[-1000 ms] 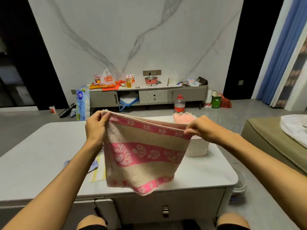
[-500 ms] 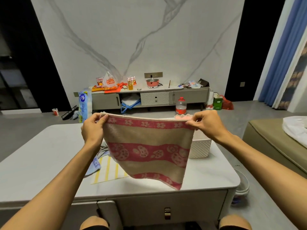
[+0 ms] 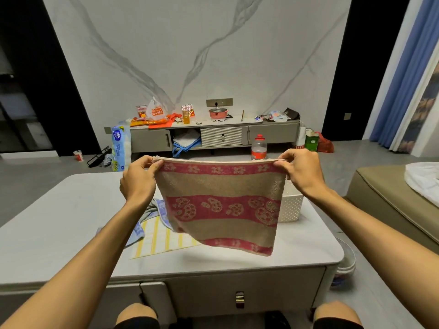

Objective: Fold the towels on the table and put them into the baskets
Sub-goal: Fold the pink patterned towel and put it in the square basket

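A pink-and-tan towel [image 3: 221, 205] is held above the bench [image 3: 59, 222], its top corners pinched tight in the grip of the left hand [image 3: 137, 179] and right hand [image 3: 301, 172]. Compared with a second ago, its top edge is pulled straight and taut.

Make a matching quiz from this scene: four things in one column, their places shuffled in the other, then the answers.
1 pink towel
2 white basket
3 yellow-striped towel
4 red-capped bottle

A spread flat on the table
B held by left hand and right hand
C on the floor before the cabinet
D on the table, partly behind the pink towel

Pairs: 1-B, 2-D, 3-A, 4-C
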`<move>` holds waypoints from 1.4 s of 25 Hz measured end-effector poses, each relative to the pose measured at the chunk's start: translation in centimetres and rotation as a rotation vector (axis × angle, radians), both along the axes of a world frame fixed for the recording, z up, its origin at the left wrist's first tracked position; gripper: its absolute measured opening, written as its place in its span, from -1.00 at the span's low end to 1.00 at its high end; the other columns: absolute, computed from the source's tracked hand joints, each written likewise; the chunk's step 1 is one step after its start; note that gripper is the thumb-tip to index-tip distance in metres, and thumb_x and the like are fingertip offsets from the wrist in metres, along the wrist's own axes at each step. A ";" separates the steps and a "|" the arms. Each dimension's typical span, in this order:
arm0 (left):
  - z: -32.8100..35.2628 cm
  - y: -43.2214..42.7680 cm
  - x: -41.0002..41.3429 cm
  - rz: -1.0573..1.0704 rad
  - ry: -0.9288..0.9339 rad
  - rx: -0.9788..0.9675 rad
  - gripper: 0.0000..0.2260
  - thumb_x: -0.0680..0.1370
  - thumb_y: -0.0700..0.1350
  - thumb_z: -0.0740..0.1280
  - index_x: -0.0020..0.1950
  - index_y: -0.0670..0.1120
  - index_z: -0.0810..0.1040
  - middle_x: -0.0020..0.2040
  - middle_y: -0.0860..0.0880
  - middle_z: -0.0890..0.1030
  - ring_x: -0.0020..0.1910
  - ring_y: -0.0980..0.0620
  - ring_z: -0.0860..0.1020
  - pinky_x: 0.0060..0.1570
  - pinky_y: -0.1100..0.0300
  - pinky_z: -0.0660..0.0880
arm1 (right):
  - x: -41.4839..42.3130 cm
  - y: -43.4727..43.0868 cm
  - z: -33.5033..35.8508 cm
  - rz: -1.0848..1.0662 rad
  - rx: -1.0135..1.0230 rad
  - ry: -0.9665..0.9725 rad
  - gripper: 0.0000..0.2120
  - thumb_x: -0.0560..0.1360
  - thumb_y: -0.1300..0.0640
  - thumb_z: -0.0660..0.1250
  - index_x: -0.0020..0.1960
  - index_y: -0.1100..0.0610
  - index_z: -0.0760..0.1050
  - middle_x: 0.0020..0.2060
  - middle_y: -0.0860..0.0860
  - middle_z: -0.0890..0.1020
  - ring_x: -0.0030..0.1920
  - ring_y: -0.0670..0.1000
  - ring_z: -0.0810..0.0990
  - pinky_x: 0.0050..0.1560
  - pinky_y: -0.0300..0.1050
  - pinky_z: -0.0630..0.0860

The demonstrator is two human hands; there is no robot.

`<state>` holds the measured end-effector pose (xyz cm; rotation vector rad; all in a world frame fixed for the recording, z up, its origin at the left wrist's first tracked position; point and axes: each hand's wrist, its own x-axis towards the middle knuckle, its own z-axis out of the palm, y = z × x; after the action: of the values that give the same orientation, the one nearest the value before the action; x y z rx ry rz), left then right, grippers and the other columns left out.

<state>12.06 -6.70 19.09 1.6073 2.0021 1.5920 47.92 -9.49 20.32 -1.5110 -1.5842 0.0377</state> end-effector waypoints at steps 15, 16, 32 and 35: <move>0.6 0.8 -0.2 -0.401 -0.331 0.062 -0.81 0.64 -0.12 0.24 -0.17 -0.02 0.52 -0.08 -0.06 0.62 -0.03 -0.03 0.59 -0.07 0.07 0.61 | -0.6 0.9 -0.9 0.150 0.012 0.601 -0.93 0.57 0.24 0.33 0.03 0.14 0.56 -0.02 0.04 0.68 0.01 -0.08 0.62 0.05 -0.16 0.58; 0.2 1.1 -0.3 -0.412 -0.302 0.059 -0.80 0.64 -0.12 0.24 -0.18 -0.03 0.50 -0.10 -0.06 0.61 -0.03 -0.02 0.57 0.03 0.00 0.60 | -0.8 0.8 -1.0 0.168 0.016 0.607 -0.92 0.57 0.26 0.32 0.01 0.12 0.54 0.02 0.01 0.67 0.03 -0.10 0.61 0.06 -0.19 0.57; -1.7 -1.6 -2.0 -0.408 -0.196 -0.004 -0.92 0.59 -0.23 0.33 -0.07 -0.08 0.58 -0.12 -0.15 0.63 -0.20 -0.07 0.61 -0.41 0.15 0.60 | -1.8 -2.6 -3.1 0.050 -0.088 0.544 -0.95 0.60 0.19 0.29 -0.03 0.12 0.51 -0.15 0.12 0.70 -0.37 0.07 0.70 -0.47 -0.13 0.56; -1.6 -2.8 -2.7 -0.424 -0.166 0.007 -0.89 0.58 -0.24 0.34 0.05 -0.09 0.60 -0.12 -0.13 0.64 -0.29 -0.04 0.59 -0.47 0.19 0.57 | -2.3 -3.7 -2.7 0.028 -0.049 0.540 -0.95 0.59 0.16 0.32 -0.04 0.10 0.53 -0.18 0.07 0.69 -0.44 0.03 0.69 -0.59 -0.20 0.46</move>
<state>9.38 -9.45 17.49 1.6945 1.4533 1.5077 45.62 -13.22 17.60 -1.3663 -1.1730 0.4648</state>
